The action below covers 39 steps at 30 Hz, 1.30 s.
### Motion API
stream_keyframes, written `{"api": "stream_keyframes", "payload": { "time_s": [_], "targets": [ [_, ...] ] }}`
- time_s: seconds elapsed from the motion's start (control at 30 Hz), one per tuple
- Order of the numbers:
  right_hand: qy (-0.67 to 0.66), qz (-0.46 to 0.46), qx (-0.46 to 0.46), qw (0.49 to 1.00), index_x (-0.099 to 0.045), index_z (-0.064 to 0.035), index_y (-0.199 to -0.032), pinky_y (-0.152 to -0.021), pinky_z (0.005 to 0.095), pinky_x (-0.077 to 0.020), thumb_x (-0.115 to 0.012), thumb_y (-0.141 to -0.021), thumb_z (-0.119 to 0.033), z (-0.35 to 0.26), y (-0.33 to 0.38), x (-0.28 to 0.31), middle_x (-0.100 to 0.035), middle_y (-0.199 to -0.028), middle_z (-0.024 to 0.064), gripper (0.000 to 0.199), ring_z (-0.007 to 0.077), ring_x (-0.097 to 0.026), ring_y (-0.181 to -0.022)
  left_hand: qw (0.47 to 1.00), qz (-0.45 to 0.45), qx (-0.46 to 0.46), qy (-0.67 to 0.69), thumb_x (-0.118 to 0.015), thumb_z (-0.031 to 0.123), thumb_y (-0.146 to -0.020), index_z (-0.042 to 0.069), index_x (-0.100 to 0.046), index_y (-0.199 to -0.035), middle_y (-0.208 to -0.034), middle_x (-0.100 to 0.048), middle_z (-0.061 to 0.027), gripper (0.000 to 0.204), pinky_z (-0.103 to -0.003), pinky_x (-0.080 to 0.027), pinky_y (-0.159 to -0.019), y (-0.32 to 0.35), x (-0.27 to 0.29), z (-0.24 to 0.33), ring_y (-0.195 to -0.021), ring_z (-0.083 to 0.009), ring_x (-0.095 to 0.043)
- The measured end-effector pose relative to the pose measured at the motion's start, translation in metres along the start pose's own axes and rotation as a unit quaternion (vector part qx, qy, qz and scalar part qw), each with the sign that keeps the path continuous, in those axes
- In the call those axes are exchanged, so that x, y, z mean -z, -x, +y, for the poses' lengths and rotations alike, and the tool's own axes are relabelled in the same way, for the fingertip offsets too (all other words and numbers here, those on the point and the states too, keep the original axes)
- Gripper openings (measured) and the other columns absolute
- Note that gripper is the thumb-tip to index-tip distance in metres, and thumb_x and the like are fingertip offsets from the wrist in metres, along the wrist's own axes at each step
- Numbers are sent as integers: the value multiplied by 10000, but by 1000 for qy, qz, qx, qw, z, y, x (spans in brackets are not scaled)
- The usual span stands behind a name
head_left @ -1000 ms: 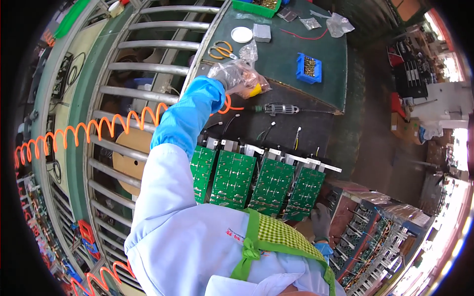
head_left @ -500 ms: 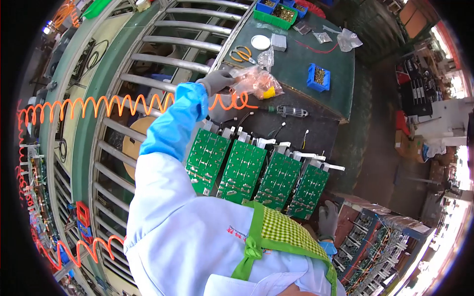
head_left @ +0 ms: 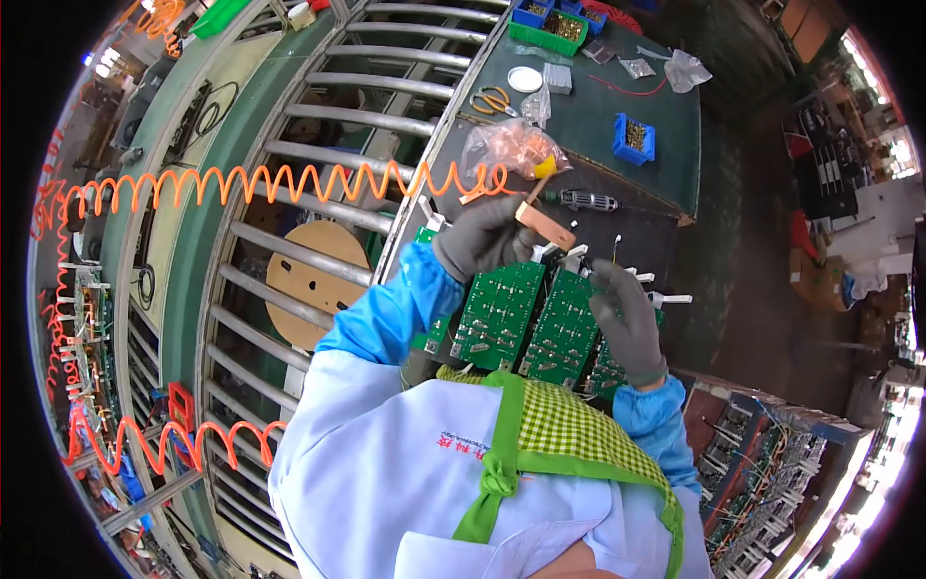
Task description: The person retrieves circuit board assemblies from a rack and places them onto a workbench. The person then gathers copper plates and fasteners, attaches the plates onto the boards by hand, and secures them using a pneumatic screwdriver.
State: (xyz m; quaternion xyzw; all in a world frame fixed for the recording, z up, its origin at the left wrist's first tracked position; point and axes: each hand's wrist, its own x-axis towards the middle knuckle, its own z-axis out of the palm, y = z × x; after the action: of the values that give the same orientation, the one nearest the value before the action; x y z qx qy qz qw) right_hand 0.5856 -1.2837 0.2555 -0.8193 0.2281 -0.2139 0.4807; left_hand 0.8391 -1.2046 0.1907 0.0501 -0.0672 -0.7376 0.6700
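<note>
My left hand [head_left: 482,238], in a grey glove, grips a flat copper-coloured metal bar [head_left: 547,226] with a hole near one end. My right hand [head_left: 628,325], gloved the same way, is raised near the bar's right end, its fingers apart and holding nothing. Beneath both hands lie several green circuit boards [head_left: 500,311] side by side, with white connectors along their far edges. My hands hide parts of the boards. Beyond my left hand, a clear plastic bag [head_left: 502,147] of copper-coloured pieces rests on the bench, with a yellow piece [head_left: 546,168] beside it.
An orange coiled hose [head_left: 318,183] stretches from the left to a power screwdriver [head_left: 586,201]. Orange-handled pliers [head_left: 493,101], a white lid [head_left: 525,79] and a blue bin [head_left: 633,141] of small metal parts lie on the green bench. Rollers [head_left: 323,205] run along the left; a wired rack [head_left: 762,473] stands lower right.
My left hand has come back from the plastic bag toward the boards, now with the copper bar in it. My right hand has risen from the lower right toward the bar.
</note>
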Motion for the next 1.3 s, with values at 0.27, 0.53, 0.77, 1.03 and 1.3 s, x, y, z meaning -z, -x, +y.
{"api": "stream_keyframes", "payload": {
  "time_s": [0.27, 0.53, 0.77, 1.03, 1.3],
  "targets": [
    [-295, -69, -166, 939, -552, -21, -1170, -876, 293, -449, -599, -901, -175, -14, -31, -19, -585, -1114, 45, 314, 138, -557, -1000, 993, -35, 109, 27, -502, 310, -952, -2, -497, -1190, -997, -629, -137, 392, -289, -552, -714, 15, 6, -70, -836, -201, -655],
    [136, 120, 114, 977, -616, -28, -939, -748, 315, -480, -606, -883, -146, 7, -8, -36, -611, -983, 127, 131, 216, -609, -875, 990, 57, 90, -89, -496, 407, -940, 23, -484, -1208, -977, -613, -79, 468, -234, -536, -725, 27, 12, -98, -797, -126, -616],
    [-61, 134, -200, 969, -619, -25, -1003, -658, 247, -451, -571, -905, -149, 73, 10, -23, -629, -836, 26, 165, 89, -552, -715, 971, 126, 74, -190, -583, 307, -912, 32, -496, -1128, -945, -577, -45, 360, -208, -496, -720, 34, 21, -82, -765, -88, -564],
    [55, -71, -269, 959, -624, -20, -935, -664, 326, -474, -652, -786, -206, 118, 27, -22, -654, -815, 107, 239, 179, -617, -731, 954, 190, 89, -215, -639, 105, -865, 27, -538, -1084, -1028, -584, -65, 253, -268, -523, -827, 46, 40, -71, -908, -153, -599],
    [144, 31, -191, 971, -628, -35, -1029, -668, 314, -504, -605, -871, -286, 104, 26, -8, -665, -872, 113, 297, 194, -649, -767, 904, 179, 26, -386, -591, 144, -904, 1, -564, -1080, -978, -621, -62, 227, -266, -514, -812, 47, 41, -71, -894, -130, -603]
  ]
}}
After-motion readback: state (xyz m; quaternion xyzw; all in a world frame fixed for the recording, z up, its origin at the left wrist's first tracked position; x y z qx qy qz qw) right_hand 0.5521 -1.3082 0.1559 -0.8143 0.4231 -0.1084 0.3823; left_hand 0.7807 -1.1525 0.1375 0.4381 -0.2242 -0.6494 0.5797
